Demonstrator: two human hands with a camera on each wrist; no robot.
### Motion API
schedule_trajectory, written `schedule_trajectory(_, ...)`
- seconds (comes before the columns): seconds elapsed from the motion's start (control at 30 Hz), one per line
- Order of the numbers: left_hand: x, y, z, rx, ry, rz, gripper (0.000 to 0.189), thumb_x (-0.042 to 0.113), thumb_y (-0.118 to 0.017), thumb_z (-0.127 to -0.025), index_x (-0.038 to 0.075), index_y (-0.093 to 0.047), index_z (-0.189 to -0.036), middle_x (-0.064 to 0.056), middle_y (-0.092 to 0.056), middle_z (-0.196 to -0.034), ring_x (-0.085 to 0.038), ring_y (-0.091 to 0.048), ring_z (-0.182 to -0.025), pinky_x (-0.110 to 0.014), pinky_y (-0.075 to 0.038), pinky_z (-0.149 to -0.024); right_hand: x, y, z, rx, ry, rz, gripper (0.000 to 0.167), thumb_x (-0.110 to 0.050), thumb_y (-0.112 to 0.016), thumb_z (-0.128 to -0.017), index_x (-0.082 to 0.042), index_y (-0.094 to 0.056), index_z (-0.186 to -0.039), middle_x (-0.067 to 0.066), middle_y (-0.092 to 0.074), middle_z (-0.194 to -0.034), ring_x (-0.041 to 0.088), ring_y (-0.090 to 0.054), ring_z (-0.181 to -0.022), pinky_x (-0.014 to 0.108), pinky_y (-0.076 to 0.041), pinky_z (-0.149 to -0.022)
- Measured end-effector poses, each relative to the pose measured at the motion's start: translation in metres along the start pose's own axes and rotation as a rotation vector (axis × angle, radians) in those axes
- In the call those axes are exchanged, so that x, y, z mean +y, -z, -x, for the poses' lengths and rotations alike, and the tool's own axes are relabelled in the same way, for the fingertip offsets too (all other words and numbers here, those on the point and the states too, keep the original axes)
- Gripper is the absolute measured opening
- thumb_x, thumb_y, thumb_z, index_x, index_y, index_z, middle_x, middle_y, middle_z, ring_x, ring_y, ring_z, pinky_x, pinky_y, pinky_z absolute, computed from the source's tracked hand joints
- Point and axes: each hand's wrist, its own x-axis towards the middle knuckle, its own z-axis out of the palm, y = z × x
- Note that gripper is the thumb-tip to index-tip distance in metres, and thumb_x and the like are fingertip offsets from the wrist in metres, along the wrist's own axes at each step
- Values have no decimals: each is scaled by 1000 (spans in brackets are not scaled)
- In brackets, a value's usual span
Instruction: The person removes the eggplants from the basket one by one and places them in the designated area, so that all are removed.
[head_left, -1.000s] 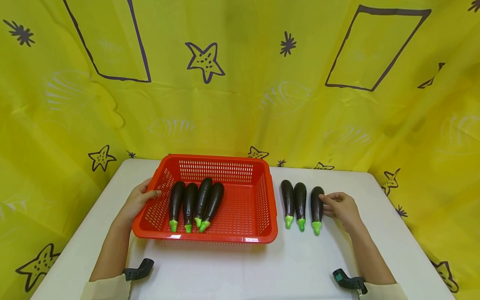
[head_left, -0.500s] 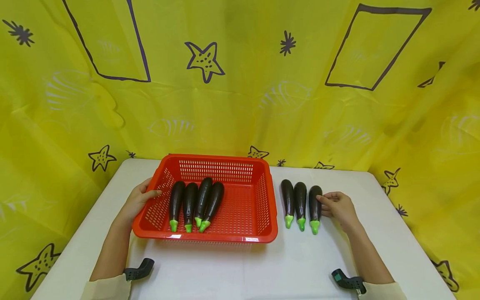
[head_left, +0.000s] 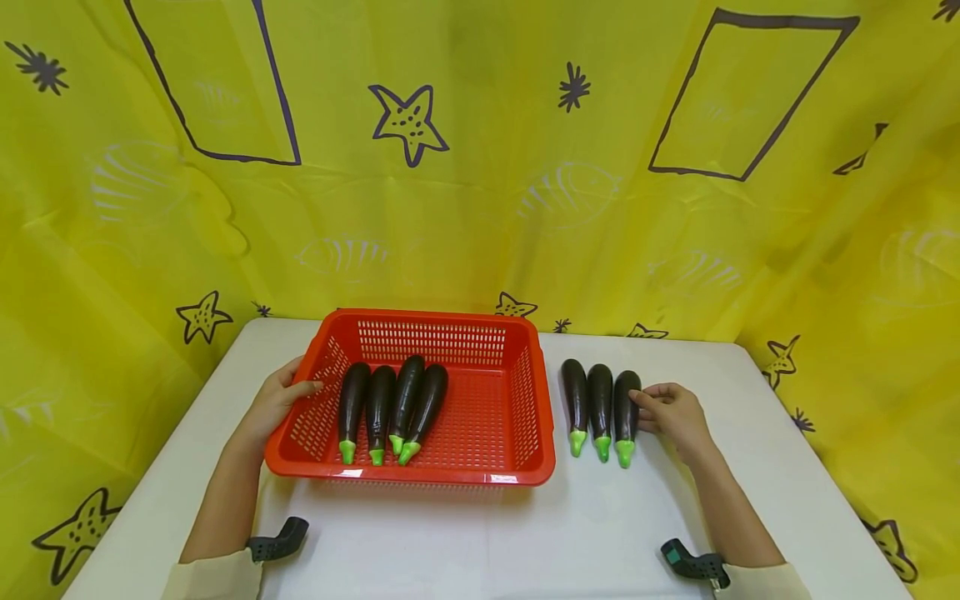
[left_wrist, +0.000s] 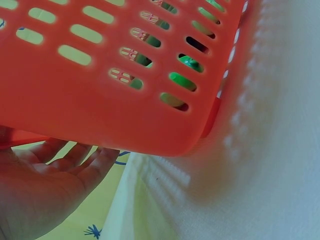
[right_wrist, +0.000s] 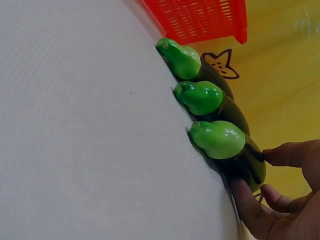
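Outermost eggplant (head_left: 626, 408) is located on the white table (head_left: 390, 550), right of the red basket (head_left: 420, 477), its green stem end pointed toward the person. It is pinched at its thick dark end by the right hand (head_left: 677, 417): thumb on the upper side, a finger low on the flank near the tabletop. The middle eggplant (head_left: 600, 400) and inner eggplant (head_left: 575, 396) are aligned alongside; whether the outermost is touched by its neighbour cannot be told. Four eggplants (head_left: 381, 408) are contained in the basket, grouped toward its left side. The basket is gripped at its left rim by the left hand (head_left: 276, 402), thumb over the edge, fingers behind the wall.

Handling (judged): skin is seen as smooth and glossy, so some slip under light fingertips is expected. The body is assumed stiff, with low risk of breakage; weight cannot be determined. For lifting, a hold around the mid-body is preferred for balance; for sliding, the present side pinch is considered adequate. The narrow stem is best avoided as a hold.
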Motion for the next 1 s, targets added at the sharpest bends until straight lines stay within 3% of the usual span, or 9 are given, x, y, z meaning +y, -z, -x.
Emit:
schedule_trajectory(0.6, 1, 5, 2, 23, 10, 2, 61, 7, -50, -104, -5, -29, -160, -3, -65, -119, -13, -69, -94, -33, -62, -79, -1, -4, -3, -16, 22, 26, 37, -11, -70, -101, 15, -49, -118, 10, -60, -93, 6, -70, -72, 27, -62, -72)
schedule_trajectory(1.0, 1, -1, -1, 15, -12, 21, 58, 5, -50, -103, -8, -32, -157, -7, -64, -116, -14, -68, -93, -31, -62, -78, -11, 15, 7, -12, 33, 99, 45, -21, -67, -104, 16, -50, -123, 9, -65, -100, 9, -72, -79, 29, -62, -77)
